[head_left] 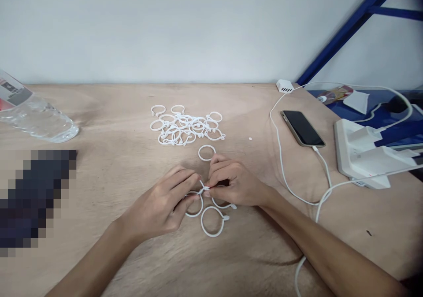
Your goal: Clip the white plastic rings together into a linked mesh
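One clear plastic water bottle [36,118] on its side at the far left, beside a dark shape too pixelated to name. Next, the left hand [161,202], fingers [183,178] bent and pinching a white plastic ring [194,206] near its small clasp, and the right hand [236,184], fingertips [214,167] closed at the same spot, both hands touching. Just below, a second ring [213,222]; above, a single ring [207,152], apart; farther back, a loose pile of rings [185,127] on the plywood tabletop [115,112]. At right, a black smartphone [302,128] with a white cable [280,156], and a white power strip [360,151].

L hand [161,205], R hand [235,184], pinching white plastic ring [194,215]
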`<action>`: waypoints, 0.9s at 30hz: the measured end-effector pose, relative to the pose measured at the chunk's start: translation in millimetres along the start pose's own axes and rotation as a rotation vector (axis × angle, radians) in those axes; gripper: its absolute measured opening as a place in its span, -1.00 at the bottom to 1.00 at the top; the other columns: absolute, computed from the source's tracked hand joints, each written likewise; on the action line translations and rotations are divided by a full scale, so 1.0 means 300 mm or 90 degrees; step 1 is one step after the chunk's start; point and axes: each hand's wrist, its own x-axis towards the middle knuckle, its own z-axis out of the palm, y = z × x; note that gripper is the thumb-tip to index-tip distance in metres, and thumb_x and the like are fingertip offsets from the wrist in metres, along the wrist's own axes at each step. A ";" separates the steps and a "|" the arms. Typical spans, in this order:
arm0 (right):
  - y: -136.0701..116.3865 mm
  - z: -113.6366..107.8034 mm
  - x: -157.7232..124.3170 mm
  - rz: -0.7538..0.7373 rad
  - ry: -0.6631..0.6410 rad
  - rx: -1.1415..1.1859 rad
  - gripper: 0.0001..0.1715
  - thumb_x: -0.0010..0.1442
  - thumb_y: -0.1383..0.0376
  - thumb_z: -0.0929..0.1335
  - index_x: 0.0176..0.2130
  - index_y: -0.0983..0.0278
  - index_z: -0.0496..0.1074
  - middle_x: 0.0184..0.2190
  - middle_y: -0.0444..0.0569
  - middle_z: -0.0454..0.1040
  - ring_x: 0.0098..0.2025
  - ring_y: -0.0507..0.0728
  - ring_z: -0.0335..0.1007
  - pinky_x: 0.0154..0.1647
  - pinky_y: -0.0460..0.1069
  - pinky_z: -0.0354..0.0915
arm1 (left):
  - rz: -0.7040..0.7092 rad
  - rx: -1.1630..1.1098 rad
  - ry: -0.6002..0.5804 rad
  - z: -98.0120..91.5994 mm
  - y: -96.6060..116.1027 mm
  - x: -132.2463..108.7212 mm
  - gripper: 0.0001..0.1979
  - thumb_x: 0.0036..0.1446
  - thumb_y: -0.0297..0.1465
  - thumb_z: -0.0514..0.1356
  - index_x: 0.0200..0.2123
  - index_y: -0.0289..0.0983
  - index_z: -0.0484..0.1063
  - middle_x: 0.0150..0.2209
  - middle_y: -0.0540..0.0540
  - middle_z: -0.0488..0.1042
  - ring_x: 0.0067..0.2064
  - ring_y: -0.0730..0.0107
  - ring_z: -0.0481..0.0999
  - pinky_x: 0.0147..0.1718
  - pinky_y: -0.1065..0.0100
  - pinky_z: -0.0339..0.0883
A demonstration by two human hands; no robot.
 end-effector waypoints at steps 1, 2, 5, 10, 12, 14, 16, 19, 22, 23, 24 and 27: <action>0.001 0.000 0.000 0.005 -0.001 0.011 -0.73 0.14 0.25 0.44 -0.54 0.30 0.48 -0.60 -0.11 0.44 -0.47 0.02 0.27 -0.26 0.04 0.28 | -0.003 -0.004 0.001 -0.002 0.001 0.001 -0.75 0.21 -0.51 0.12 -0.02 -0.30 0.32 -0.13 -0.21 0.46 -0.06 0.19 0.44 -0.12 0.17 0.42; 0.003 -0.001 0.001 0.009 -0.002 0.024 -0.73 0.13 0.24 0.44 -0.54 0.29 0.49 -0.60 -0.12 0.45 -0.46 0.02 0.28 -0.25 0.04 0.28 | -0.007 -0.007 0.002 -0.003 0.003 0.001 -0.74 0.22 -0.51 0.11 -0.01 -0.30 0.31 -0.14 -0.20 0.46 -0.07 0.19 0.44 -0.13 0.17 0.43; 0.010 -0.005 0.000 0.016 -0.005 0.071 -0.77 0.12 0.20 0.45 -0.50 0.28 0.52 -0.59 -0.13 0.50 -0.46 0.01 0.31 -0.20 0.05 0.28 | -0.017 -0.013 0.010 -0.006 0.004 0.002 -0.72 0.21 -0.51 0.11 0.01 -0.28 0.31 -0.14 -0.19 0.47 -0.09 0.20 0.45 -0.12 0.16 0.43; 0.014 -0.015 -0.001 0.035 0.012 0.101 -0.81 0.17 0.21 0.42 -0.37 0.26 0.58 -0.47 -0.07 0.57 -0.33 0.06 0.35 -0.21 0.04 0.30 | -0.033 0.017 0.064 -0.001 -0.002 -0.004 -0.65 0.20 -0.50 0.14 0.06 -0.29 0.27 -0.07 -0.23 0.45 -0.03 0.17 0.45 -0.08 0.14 0.44; 0.013 -0.017 0.001 0.039 0.015 0.095 -0.81 0.19 0.23 0.40 -0.38 0.26 0.58 -0.47 -0.07 0.57 -0.33 0.06 0.34 -0.20 0.04 0.31 | -0.019 0.032 0.091 0.003 -0.004 -0.006 -0.61 0.19 -0.51 0.15 0.09 -0.30 0.25 -0.05 -0.25 0.45 -0.01 0.16 0.44 -0.08 0.13 0.44; 0.012 -0.016 0.003 0.034 0.021 0.089 -0.82 0.20 0.25 0.40 -0.39 0.26 0.57 -0.48 -0.08 0.57 -0.36 0.04 0.34 -0.19 0.04 0.30 | -0.009 0.034 0.102 0.005 -0.003 -0.005 -0.60 0.17 -0.53 0.16 0.09 -0.33 0.25 -0.07 -0.26 0.45 -0.02 0.17 0.44 -0.09 0.15 0.44; 0.012 -0.015 0.006 0.026 0.031 0.087 -0.82 0.20 0.26 0.40 -0.40 0.27 0.57 -0.50 -0.09 0.56 -0.38 0.04 0.34 -0.18 0.04 0.30 | -0.007 0.026 0.102 0.005 -0.001 -0.002 -0.61 0.16 -0.55 0.16 0.08 -0.35 0.25 -0.09 -0.26 0.45 -0.06 0.19 0.44 -0.12 0.17 0.43; 0.009 -0.014 0.009 0.025 0.028 0.082 -0.84 0.20 0.28 0.40 -0.39 0.27 0.57 -0.48 -0.09 0.57 -0.37 0.04 0.35 -0.18 0.04 0.30 | -0.006 0.010 0.109 0.004 0.001 0.001 -0.60 0.16 -0.57 0.16 0.08 -0.36 0.25 -0.11 -0.25 0.44 -0.08 0.21 0.43 -0.15 0.19 0.43; 0.004 -0.014 0.009 0.037 0.032 0.083 -0.89 0.18 0.32 0.41 -0.34 0.27 0.58 -0.44 -0.07 0.57 -0.33 0.05 0.38 -0.18 0.04 0.31 | -0.006 0.007 0.127 0.004 -0.001 0.002 -0.56 0.13 -0.57 0.19 0.09 -0.34 0.25 -0.10 -0.25 0.44 -0.09 0.22 0.42 -0.16 0.19 0.43; 0.003 -0.013 0.008 0.049 0.052 0.085 -0.90 0.18 0.33 0.41 -0.32 0.27 0.58 -0.42 -0.06 0.57 -0.32 0.06 0.39 -0.19 0.03 0.31 | -0.004 0.011 0.131 0.005 -0.002 0.002 -0.55 0.12 -0.57 0.20 0.10 -0.34 0.25 -0.10 -0.25 0.44 -0.09 0.22 0.42 -0.15 0.19 0.42; 0.004 -0.012 0.007 0.067 0.088 0.082 -0.89 0.18 0.33 0.40 -0.31 0.27 0.58 -0.40 -0.05 0.56 -0.31 0.06 0.40 -0.21 0.02 0.32 | -0.002 0.018 0.134 0.005 -0.003 0.003 -0.54 0.12 -0.57 0.20 0.10 -0.34 0.24 -0.09 -0.25 0.44 -0.09 0.22 0.41 -0.14 0.17 0.42; 0.012 -0.004 0.002 0.142 0.251 0.022 -0.85 0.20 0.33 0.37 -0.32 0.26 0.58 -0.40 -0.04 0.54 -0.32 0.07 0.39 -0.28 0.01 0.31 | -0.003 0.036 0.131 0.003 -0.002 0.005 -0.54 0.11 -0.58 0.20 0.09 -0.34 0.25 -0.09 -0.26 0.42 -0.10 0.21 0.41 -0.13 0.15 0.40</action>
